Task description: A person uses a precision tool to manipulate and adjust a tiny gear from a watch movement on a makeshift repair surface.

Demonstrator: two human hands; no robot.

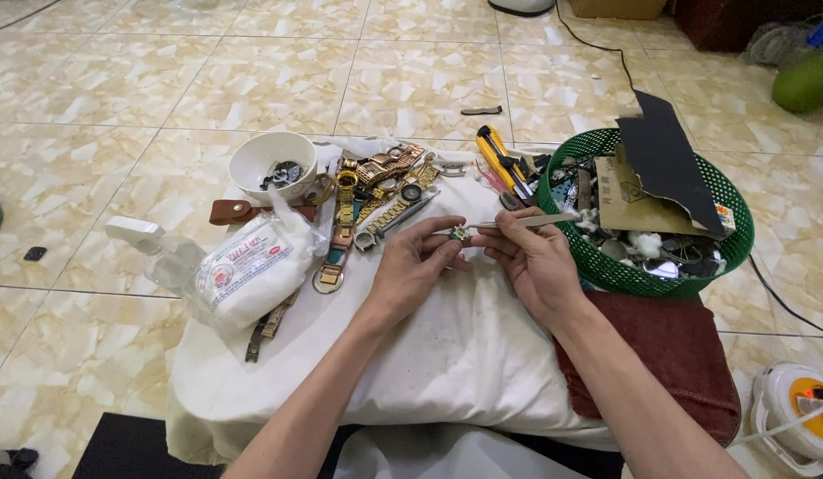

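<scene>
Watch movement (459,233), small and round, pinched between the fingertips of the left hand (411,266) above the middle of the white cushion (447,355). Right hand (536,257) closed around metal tweezers (527,222), their tips touching the movement. Dark red cloth (677,346) at the cushion's right edge. White packet (247,270) and spray bottle (154,248) at its left edge. Watches and straps (376,200) beyond the hands, toward the far edge, with a white bowl (271,160) at the far left corner and a green basket (642,275) at the far right.
</scene>
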